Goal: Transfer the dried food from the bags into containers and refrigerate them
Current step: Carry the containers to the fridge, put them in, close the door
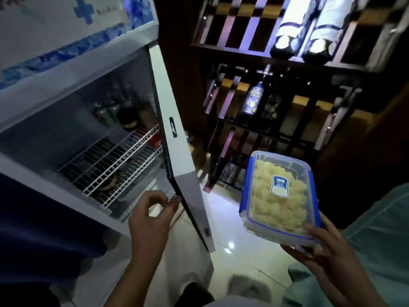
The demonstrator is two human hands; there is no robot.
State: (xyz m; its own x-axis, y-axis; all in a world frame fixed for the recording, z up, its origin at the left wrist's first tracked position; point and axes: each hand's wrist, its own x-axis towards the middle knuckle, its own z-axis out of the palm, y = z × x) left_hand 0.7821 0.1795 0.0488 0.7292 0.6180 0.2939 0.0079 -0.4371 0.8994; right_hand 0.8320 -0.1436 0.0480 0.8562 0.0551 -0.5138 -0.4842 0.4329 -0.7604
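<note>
Grips in right hand (325,247) a clear rectangular plastic container (247,218), blue-rimmed, packed with pale lumpy dried food (265,209); curls left hand (150,216) round white fridge door (177,151) edge.

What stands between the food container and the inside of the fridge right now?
The open fridge door does: it stands edge-on between the container, held by the right hand, and the wire shelf. The left hand holds the door's lower edge.
</note>
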